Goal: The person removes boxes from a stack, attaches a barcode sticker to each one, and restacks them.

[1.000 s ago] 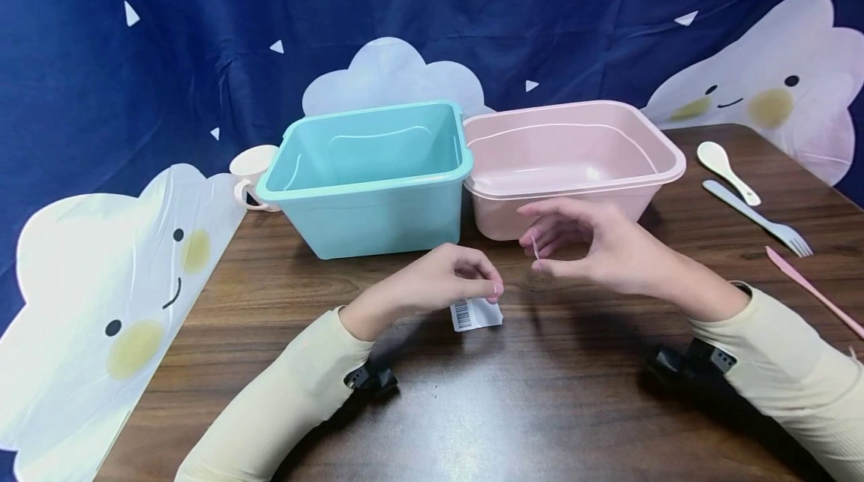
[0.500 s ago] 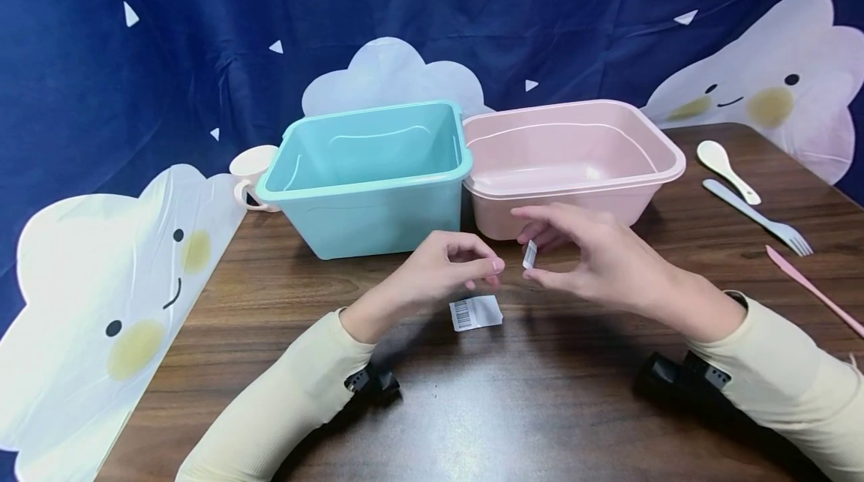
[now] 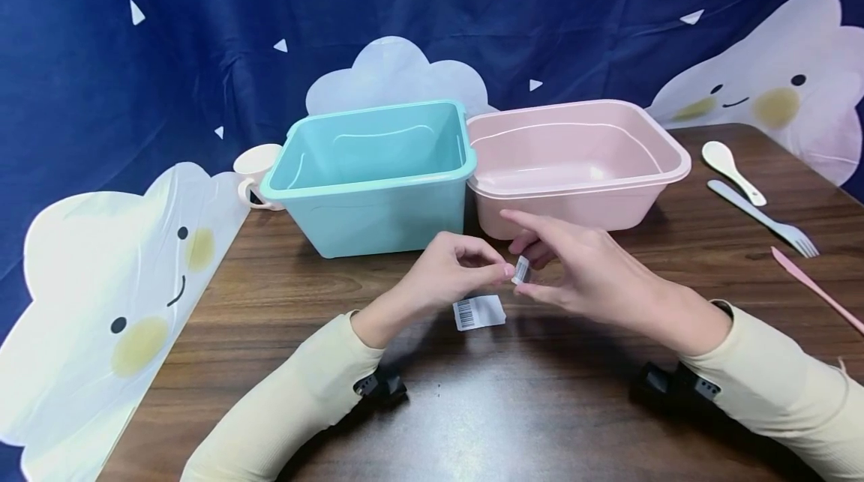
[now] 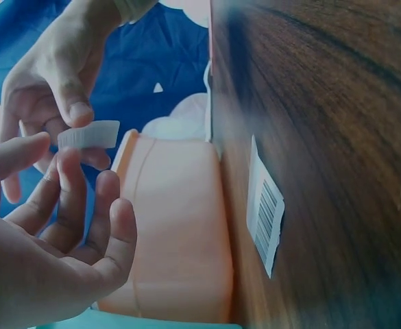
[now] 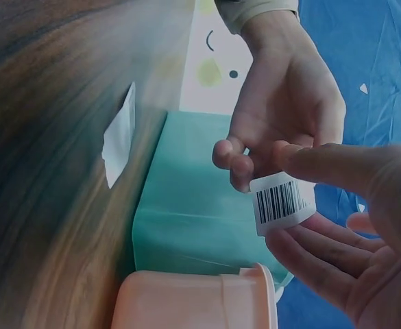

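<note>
Right hand pinching one label, second label lying below.
Curved left hand is hovering; its grip I can't tell.

Teal tub, pink tub, mug, spoon, fork, knife

Left to right, I saw a mug, left tub, right tub, then spoon, fork and knife; before the tubs a label lay on the table, behind them a curtain.

White label, black-barred; turquoise bin; mug, perhaps palest pink.
</note>
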`<action>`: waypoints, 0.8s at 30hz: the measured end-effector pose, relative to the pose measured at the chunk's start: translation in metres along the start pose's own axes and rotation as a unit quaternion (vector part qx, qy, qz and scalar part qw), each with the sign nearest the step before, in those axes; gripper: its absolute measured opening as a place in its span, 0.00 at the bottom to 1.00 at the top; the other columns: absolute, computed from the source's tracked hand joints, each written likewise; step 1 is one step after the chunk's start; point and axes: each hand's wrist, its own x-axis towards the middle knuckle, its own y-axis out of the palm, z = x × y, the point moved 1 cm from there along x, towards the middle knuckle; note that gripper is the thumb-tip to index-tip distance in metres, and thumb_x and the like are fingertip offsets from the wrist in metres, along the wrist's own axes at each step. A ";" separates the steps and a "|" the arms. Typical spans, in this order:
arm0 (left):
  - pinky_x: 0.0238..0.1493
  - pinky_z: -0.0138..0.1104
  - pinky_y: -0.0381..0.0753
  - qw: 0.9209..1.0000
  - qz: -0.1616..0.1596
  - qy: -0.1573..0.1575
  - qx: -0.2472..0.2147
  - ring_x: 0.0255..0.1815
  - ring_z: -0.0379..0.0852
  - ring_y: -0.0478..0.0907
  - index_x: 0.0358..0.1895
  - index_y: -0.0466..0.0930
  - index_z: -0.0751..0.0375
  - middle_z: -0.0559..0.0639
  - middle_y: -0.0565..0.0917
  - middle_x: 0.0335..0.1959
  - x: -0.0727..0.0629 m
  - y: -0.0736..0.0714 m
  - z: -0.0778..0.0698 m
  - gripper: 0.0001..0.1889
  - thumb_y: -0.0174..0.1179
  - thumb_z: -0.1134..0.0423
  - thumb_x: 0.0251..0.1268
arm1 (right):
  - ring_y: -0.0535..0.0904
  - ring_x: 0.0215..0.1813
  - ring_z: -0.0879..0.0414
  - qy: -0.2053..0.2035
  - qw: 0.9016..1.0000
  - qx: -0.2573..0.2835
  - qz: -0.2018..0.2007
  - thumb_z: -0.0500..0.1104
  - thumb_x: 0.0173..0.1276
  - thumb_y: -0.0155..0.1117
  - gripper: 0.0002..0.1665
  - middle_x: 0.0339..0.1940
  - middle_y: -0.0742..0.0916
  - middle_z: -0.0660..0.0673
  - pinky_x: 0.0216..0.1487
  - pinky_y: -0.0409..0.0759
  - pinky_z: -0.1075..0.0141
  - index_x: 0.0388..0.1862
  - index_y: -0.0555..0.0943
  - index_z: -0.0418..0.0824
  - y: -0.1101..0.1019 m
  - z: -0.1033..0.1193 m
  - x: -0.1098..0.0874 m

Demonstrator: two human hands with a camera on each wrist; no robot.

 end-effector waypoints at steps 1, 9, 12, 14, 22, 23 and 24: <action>0.35 0.30 0.82 1.000 0.001 0.002 0.010 0.27 0.33 0.79 0.37 0.88 0.68 0.49 0.88 0.28 0.000 0.000 0.000 0.07 0.68 0.66 0.64 | 0.87 0.37 0.61 0.002 1.000 -0.003 0.003 0.30 0.43 0.84 0.53 0.41 0.87 0.45 0.40 0.82 0.78 0.70 0.70 0.32 0.001 0.000 0.000; 0.30 0.26 0.78 0.999 0.005 0.003 0.047 0.25 0.36 0.79 0.36 0.88 0.68 0.50 0.88 0.27 0.001 0.001 0.004 0.06 0.67 0.67 0.63 | 0.86 0.37 0.61 0.008 1.000 0.003 0.012 0.31 0.45 0.83 0.52 0.42 0.87 0.45 0.37 0.82 0.77 0.70 0.69 0.32 0.004 0.001 -0.002; 0.29 0.26 0.78 0.999 0.006 0.003 0.052 0.24 0.35 0.78 0.35 0.88 0.68 0.50 0.87 0.26 0.001 0.000 0.004 0.06 0.66 0.67 0.63 | 0.85 0.36 0.62 0.012 1.000 0.002 0.016 0.31 0.45 0.83 0.52 0.42 0.87 0.46 0.36 0.81 0.78 0.70 0.69 0.33 0.004 0.001 -0.002; 0.29 0.26 0.77 0.998 0.007 0.004 0.058 0.24 0.34 0.77 0.35 0.88 0.68 0.50 0.87 0.26 0.001 0.000 0.004 0.06 0.66 0.68 0.62 | 0.85 0.36 0.63 0.014 1.000 -0.002 0.017 0.32 0.46 0.83 0.51 0.42 0.87 0.46 0.35 0.80 0.78 0.70 0.69 0.34 0.005 0.001 -0.002; 0.31 0.25 0.77 0.998 0.003 0.010 0.065 0.25 0.32 0.77 0.34 0.88 0.68 0.52 0.87 0.28 0.002 0.000 0.005 0.05 0.66 0.69 0.62 | 0.83 0.36 0.63 0.008 1.000 -0.019 0.012 0.34 0.45 0.84 0.50 0.42 0.87 0.48 0.36 0.81 0.78 0.68 0.72 0.34 0.002 0.000 -0.001; 0.31 0.25 0.77 0.998 0.001 0.013 0.064 0.25 0.32 0.77 0.35 0.88 0.68 0.52 0.87 0.29 0.003 -0.001 0.006 0.05 0.66 0.69 0.62 | 0.84 0.36 0.63 0.010 1.000 -0.023 0.009 0.35 0.44 0.85 0.49 0.42 0.87 0.48 0.37 0.81 0.78 0.67 0.73 0.34 0.001 0.000 -0.001; 0.32 0.25 0.77 0.998 -0.001 0.015 0.059 0.26 0.32 0.77 0.35 0.88 0.69 0.54 0.87 0.29 0.003 -0.001 0.006 0.05 0.66 0.69 0.63 | 0.84 0.36 0.63 0.012 1.000 -0.025 0.005 0.35 0.44 0.85 0.48 0.42 0.87 0.48 0.37 0.81 0.78 0.66 0.74 0.34 0.000 0.000 -0.001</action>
